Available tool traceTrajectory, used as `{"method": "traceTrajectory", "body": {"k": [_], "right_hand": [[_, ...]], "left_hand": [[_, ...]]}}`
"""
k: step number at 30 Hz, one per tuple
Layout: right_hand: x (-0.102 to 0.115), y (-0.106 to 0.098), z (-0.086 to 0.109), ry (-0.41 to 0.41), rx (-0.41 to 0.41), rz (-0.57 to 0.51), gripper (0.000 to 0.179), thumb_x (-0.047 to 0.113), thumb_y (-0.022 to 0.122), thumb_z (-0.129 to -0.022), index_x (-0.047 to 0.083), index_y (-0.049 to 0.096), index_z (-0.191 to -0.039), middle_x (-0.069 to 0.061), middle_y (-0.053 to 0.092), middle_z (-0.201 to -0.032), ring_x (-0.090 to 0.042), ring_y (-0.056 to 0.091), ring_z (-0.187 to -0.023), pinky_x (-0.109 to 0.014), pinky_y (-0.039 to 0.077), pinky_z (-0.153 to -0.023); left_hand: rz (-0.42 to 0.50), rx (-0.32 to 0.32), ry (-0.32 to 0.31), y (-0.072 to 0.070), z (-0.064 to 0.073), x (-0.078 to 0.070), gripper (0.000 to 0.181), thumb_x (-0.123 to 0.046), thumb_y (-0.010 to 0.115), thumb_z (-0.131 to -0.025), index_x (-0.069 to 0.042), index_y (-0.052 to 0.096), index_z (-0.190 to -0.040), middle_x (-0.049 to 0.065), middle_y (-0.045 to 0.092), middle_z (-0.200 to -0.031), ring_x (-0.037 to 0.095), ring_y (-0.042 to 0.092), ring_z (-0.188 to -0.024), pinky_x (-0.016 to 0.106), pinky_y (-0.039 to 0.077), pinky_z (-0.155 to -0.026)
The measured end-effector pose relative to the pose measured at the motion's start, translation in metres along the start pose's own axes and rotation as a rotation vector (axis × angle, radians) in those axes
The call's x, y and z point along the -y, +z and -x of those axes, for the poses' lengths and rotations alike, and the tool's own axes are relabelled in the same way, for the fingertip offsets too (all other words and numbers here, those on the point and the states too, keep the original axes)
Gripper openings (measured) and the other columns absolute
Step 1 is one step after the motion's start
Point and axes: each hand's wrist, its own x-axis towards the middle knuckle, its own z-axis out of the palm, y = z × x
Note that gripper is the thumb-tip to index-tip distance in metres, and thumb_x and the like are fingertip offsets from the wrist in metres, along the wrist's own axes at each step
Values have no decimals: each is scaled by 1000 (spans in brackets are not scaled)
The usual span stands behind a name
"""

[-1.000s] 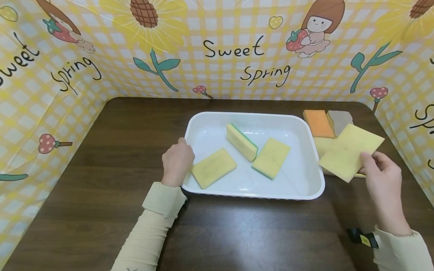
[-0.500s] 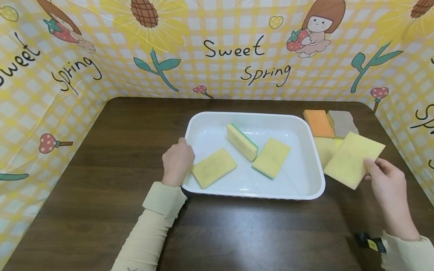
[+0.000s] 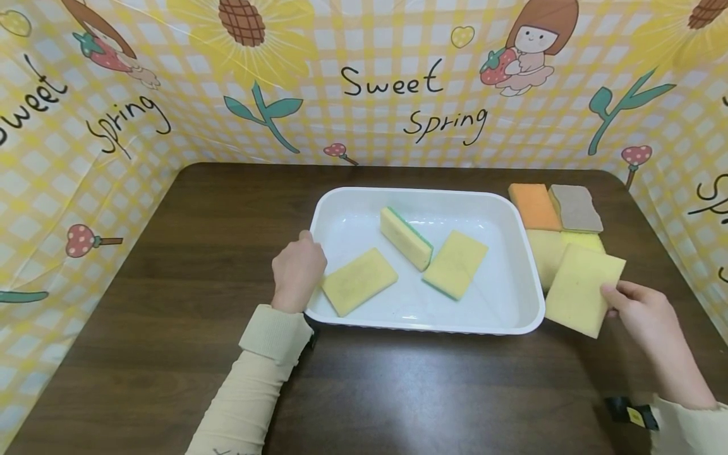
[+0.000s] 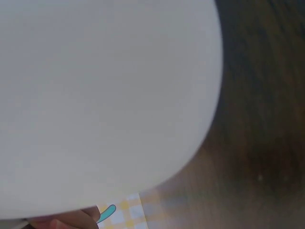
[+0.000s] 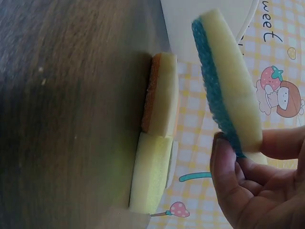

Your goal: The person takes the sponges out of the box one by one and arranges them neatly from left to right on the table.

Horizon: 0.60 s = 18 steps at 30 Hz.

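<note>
At the left end of a white tray [image 3: 500, 316], my left hand [image 3: 298, 272] grips the rim with curled fingers. In the left wrist view the tray's wall [image 4: 109, 105] covers most of that hand, leaving fingers at the bottom left. My right hand [image 3: 648, 316] pinches a sponge [image 3: 582, 294] by one edge, right of the tray's front corner. The right wrist view shows this sponge [image 5: 233, 81] raised off the table, pale yellow with a blue-green scouring layer. Inside the tray, two sponges lie flat, one left [image 3: 359, 282], one right [image 3: 455, 264]; a green-backed sponge [image 3: 406, 239] stands on edge.
Beyond the held sponge, an orange sponge [image 3: 534, 207] and a grey-topped one [image 3: 577, 208] lie side by side against the tray's right end. Nearer are a pale sponge [image 3: 543, 253] and a bright yellow sponge [image 3: 586, 240], partly hidden. Printed cloth [image 3: 387, 38] walls the dark table [image 3: 170, 284].
My right hand has brought the pinched sponge nearer the table's front and turned it, uncovering more of the grey-topped and bright yellow sponges. My left hand and the tray have stayed put.
</note>
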Motion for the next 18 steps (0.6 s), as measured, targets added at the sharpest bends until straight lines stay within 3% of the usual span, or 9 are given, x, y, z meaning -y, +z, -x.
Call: {"method": "traceTrajectory", "body": {"k": [5,8,11,15,18], "right_hand": [[-2,-2,-2,-22,80,55,59,33,32,-102,-20,41,-128,-7,65,-78,-23,54,-81,-36,36,-70],[-6,0,-4,-35,115,78,59,34,32,-102,-19,43,-127,-13,66,-83,-14,52,-77,-33,37,-69],[-10,1,-7,-39,167,78,63,36,32,-102,-20,39,-130,-28,63,-99,-18,57,-82,-41,41,-74],[-10,2,-7,-39,228,72,68,37,30,-103,-23,32,-134,-43,44,-128,-34,65,-89,-55,42,-83],[-10,4,-7,-44,261,82,69,37,29,-103,-24,29,-135,-46,33,-135,-44,62,-100,-60,41,-86]], "left_hand": [[-4,0,-2,0,0,0,32,-21,36,-99,4,51,-109,20,63,-78,27,59,-62,40,49,-55],[-5,8,-7,-1,0,0,31,-21,35,-99,4,51,-110,20,62,-79,26,58,-62,39,49,-55],[-5,13,-8,-1,0,0,31,-21,35,-100,4,51,-110,19,62,-79,26,58,-61,38,48,-54],[0,8,-1,0,0,0,31,-20,35,-99,4,51,-109,19,62,-77,25,57,-60,37,47,-52],[5,8,-2,0,-1,0,31,-21,35,-99,5,51,-109,19,62,-78,25,57,-60,37,47,-52]]}}
